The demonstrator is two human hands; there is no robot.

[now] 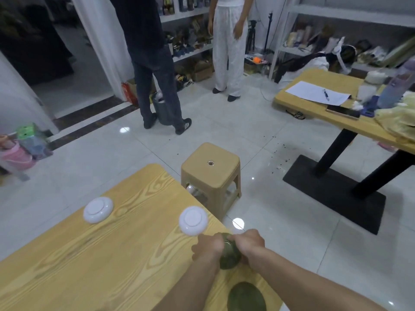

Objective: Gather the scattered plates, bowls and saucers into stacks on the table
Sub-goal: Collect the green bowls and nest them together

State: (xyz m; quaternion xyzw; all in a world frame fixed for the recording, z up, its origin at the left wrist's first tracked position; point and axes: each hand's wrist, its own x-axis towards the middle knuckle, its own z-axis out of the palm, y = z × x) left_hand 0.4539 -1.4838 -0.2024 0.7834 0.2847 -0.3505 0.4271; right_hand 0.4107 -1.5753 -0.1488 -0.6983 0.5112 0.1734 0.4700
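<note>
Two white dishes lie upside down on the wooden table (67, 265): one white dish (98, 209) at the far left, the other white dish (193, 220) near the table's right edge. Just below it, my left hand (207, 246) and my right hand (248, 242) both grip a dark green bowl (230, 254) from opposite sides, at the table's right edge. Another dark green dish (246, 297) lies on the table nearer to me, between my forearms. The held bowl is partly hidden by my fingers.
A tan plastic stool (211, 171) stands on the tiled floor just beyond the table's far right corner. Two people stand farther back by the shelves. A second wooden table (314, 108) with paper, bottles and a phone is at the right.
</note>
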